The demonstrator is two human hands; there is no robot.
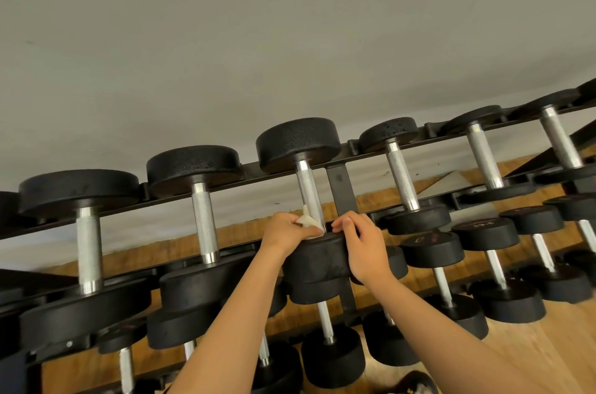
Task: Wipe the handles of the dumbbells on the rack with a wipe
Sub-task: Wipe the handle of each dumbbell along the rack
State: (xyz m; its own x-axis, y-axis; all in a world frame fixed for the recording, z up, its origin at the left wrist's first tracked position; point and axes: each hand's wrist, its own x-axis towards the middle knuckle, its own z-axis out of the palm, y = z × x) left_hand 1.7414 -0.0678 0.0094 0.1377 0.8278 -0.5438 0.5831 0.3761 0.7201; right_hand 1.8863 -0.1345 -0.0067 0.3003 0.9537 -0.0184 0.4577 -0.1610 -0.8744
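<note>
Black dumbbells with knurled silver handles lie in rows on a black rack (342, 190). My left hand (283, 232) holds a crumpled white wipe (308, 220) pressed against the near end of the middle dumbbell's handle (308, 190) on the top tier. My right hand (364, 245) rests on the same dumbbell's near head (317, 259), with its fingers curled over the head's top edge just right of the handle. The wipe is partly hidden by my left fingers.
More dumbbells fill the top tier to the left (203, 219) and to the right (401, 174). Smaller ones sit on the lower tiers (490, 232). A grey wall (290, 38) stands behind the rack, with a wooden floor (532, 345) below.
</note>
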